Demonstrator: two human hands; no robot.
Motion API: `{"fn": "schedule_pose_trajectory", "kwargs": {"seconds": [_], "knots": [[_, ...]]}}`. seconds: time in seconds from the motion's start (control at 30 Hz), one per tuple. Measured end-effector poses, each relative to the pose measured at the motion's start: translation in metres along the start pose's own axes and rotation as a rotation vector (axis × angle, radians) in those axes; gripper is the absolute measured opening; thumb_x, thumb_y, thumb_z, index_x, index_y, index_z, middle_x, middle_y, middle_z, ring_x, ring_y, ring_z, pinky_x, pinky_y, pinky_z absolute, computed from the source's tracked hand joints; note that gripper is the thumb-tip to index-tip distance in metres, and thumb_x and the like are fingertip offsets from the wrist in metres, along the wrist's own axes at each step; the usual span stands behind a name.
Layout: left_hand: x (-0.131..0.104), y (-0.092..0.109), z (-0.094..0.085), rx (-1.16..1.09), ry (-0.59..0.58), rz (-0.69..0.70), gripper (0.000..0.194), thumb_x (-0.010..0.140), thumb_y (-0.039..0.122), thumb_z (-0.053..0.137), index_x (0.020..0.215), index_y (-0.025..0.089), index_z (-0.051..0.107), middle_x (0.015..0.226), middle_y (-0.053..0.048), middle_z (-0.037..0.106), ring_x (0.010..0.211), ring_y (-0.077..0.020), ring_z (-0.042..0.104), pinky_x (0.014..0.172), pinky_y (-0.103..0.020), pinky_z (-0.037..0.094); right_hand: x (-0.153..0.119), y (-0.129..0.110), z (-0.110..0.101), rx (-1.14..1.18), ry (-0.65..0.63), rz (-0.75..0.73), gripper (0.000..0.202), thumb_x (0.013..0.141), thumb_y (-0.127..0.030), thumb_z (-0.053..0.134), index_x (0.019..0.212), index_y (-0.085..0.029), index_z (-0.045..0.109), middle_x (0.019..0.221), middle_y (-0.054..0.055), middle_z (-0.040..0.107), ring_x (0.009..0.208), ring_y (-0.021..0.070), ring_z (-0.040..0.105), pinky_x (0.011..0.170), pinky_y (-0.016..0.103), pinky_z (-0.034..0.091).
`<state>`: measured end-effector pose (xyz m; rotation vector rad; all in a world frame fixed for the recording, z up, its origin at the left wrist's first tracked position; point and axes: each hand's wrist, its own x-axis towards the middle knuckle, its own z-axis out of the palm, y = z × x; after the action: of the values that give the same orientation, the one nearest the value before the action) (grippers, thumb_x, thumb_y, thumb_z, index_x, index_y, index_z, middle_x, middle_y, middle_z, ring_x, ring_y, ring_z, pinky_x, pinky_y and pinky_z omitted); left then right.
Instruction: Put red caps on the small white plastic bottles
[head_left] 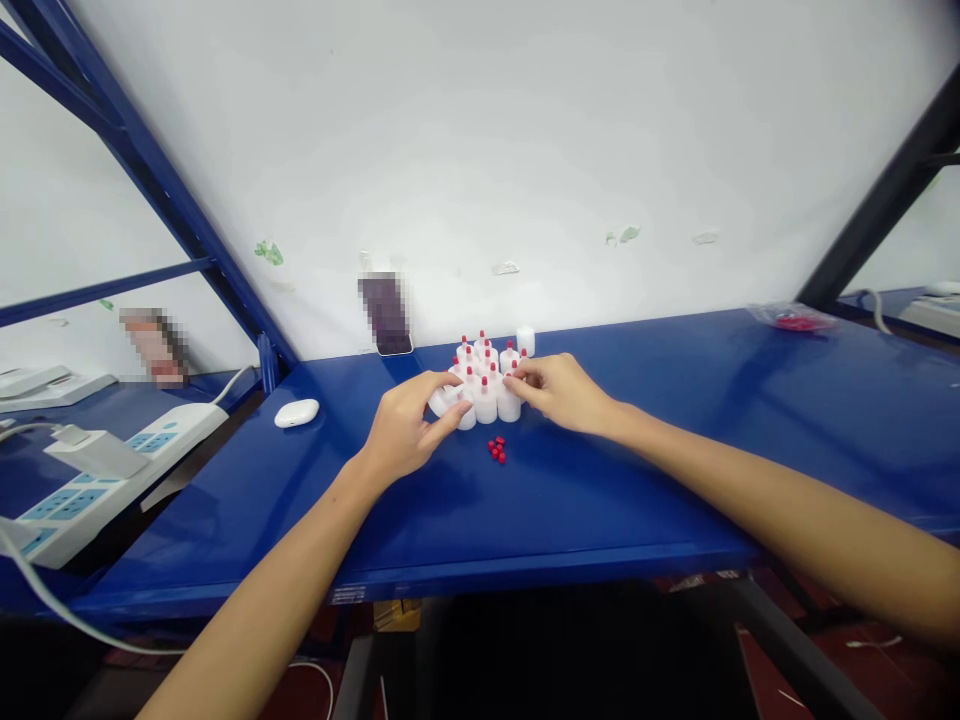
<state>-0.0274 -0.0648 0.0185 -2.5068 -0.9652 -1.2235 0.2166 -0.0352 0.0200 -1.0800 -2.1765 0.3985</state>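
Several small white squeeze bottles [486, 405] with red tips stand packed together on the blue table [600, 500]. At the cluster's left edge my left hand [409, 425] is closed, thumb and fingers around a tilted white bottle [441, 402] whose tip shows no red. My right hand [555, 390] is closed in a pinch at the red cap [508, 378] of a bottle at the front right; its fingertips partly hide that cap. Several loose red caps [497, 450] lie on the table in front of the bottles.
A separate white container [526, 341] stands behind the cluster. A phone [387, 315] leans on the wall, and a white earbud case [297, 413] lies at left. Farther left is a power strip [112, 480]. A plastic bag with red contents [793, 318] rests at back right.
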Motion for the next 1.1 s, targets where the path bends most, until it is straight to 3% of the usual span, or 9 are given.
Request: {"fn": "schedule_pose_trajectory", "kwargs": {"seconds": [0.1, 0.27, 0.43, 0.57, 0.63, 0.73, 0.83, 0.97, 1.1], "knots": [[-0.001, 0.000, 0.001, 0.001, -0.010, 0.001, 0.026, 0.094, 0.037, 0.058, 0.105, 0.015, 0.064, 0.096, -0.007, 0.073, 0.083, -0.0174, 0.069, 0.077, -0.027, 0.052, -0.003, 0.002, -0.003, 0.040, -0.019, 0.001, 0.037, 0.095, -0.037, 0.044, 0.065, -0.018, 0.054, 0.056, -0.002, 0.055, 0.049, 0.0105, 0.049, 0.056, 0.026, 0.032], [-0.004, -0.002, 0.004, -0.003, -0.038, 0.024, 0.027, 0.095, 0.037, 0.057, 0.107, 0.014, 0.063, 0.095, -0.007, 0.073, 0.084, -0.0183, 0.069, 0.076, -0.027, 0.051, 0.007, 0.036, -0.025, -0.208, 0.284, 0.069, 0.032, 0.091, -0.033, 0.045, 0.068, -0.017, 0.061, 0.058, -0.001, 0.055, 0.056, 0.0137, 0.049, 0.059, 0.028, 0.031], [-0.006, -0.003, 0.008, -0.025, -0.078, 0.003, 0.027, 0.095, 0.038, 0.057, 0.109, 0.015, 0.062, 0.097, -0.007, 0.072, 0.086, -0.0189, 0.068, 0.078, -0.028, 0.051, 0.032, 0.085, -0.037, -0.347, 0.139, 0.288, 0.029, 0.087, -0.034, 0.050, 0.098, -0.016, 0.069, 0.070, 0.006, 0.065, 0.069, 0.0215, 0.059, 0.071, 0.032, 0.041], [-0.008, -0.003, 0.008, -0.042, -0.142, -0.026, 0.027, 0.095, 0.037, 0.057, 0.111, 0.017, 0.061, 0.100, -0.007, 0.071, 0.090, -0.0188, 0.068, 0.082, -0.029, 0.051, 0.057, 0.100, -0.019, -0.316, 0.096, 0.240, 0.056, 0.082, -0.036, 0.059, 0.134, -0.014, 0.053, 0.100, 0.013, 0.071, 0.088, 0.0266, 0.063, 0.081, 0.035, 0.046], [-0.009, -0.004, 0.008, -0.047, -0.158, -0.032, 0.026, 0.095, 0.037, 0.058, 0.111, 0.017, 0.061, 0.100, -0.006, 0.071, 0.091, -0.0187, 0.067, 0.083, -0.028, 0.051, 0.070, 0.101, -0.010, -0.299, 0.062, 0.187, 0.067, 0.078, -0.033, 0.065, 0.141, -0.017, 0.047, 0.117, 0.014, 0.067, 0.098, 0.0266, 0.063, 0.086, 0.034, 0.046], [-0.009, -0.004, 0.009, -0.047, -0.153, -0.037, 0.027, 0.095, 0.038, 0.058, 0.112, 0.017, 0.061, 0.100, -0.006, 0.070, 0.087, -0.0178, 0.066, 0.080, -0.028, 0.050, 0.080, 0.104, -0.006, -0.275, 0.009, 0.152, 0.054, 0.073, -0.027, 0.069, 0.125, -0.018, 0.060, 0.105, 0.010, 0.071, 0.089, 0.0235, 0.065, 0.081, 0.031, 0.048], [-0.010, -0.003, 0.010, -0.059, -0.143, -0.049, 0.028, 0.095, 0.039, 0.059, 0.113, 0.018, 0.060, 0.101, -0.006, 0.070, 0.085, -0.0172, 0.066, 0.078, -0.027, 0.050, 0.077, 0.105, -0.016, -0.266, 0.047, 0.174, 0.036, 0.074, -0.026, 0.068, 0.109, -0.017, 0.065, 0.091, 0.006, 0.072, 0.080, 0.0214, 0.065, 0.075, 0.030, 0.048], [-0.009, 0.001, 0.012, -0.100, -0.155, -0.071, 0.030, 0.094, 0.038, 0.059, 0.117, 0.019, 0.059, 0.107, -0.006, 0.070, 0.090, -0.0180, 0.067, 0.081, -0.027, 0.050, 0.063, 0.099, -0.032, -0.253, 0.151, 0.182, 0.037, 0.079, -0.028, 0.064, 0.113, -0.017, 0.059, 0.096, 0.007, 0.072, 0.081, 0.0199, 0.066, 0.074, 0.028, 0.048], [-0.008, 0.004, 0.012, -0.113, -0.171, -0.067, 0.030, 0.095, 0.038, 0.058, 0.118, 0.019, 0.059, 0.109, -0.006, 0.070, 0.094, -0.0189, 0.067, 0.084, -0.028, 0.050, 0.060, 0.093, -0.031, -0.247, 0.109, 0.129, 0.032, 0.080, -0.027, 0.065, 0.110, -0.019, 0.058, 0.093, 0.005, 0.072, 0.078, 0.0181, 0.066, 0.073, 0.027, 0.047]]}}
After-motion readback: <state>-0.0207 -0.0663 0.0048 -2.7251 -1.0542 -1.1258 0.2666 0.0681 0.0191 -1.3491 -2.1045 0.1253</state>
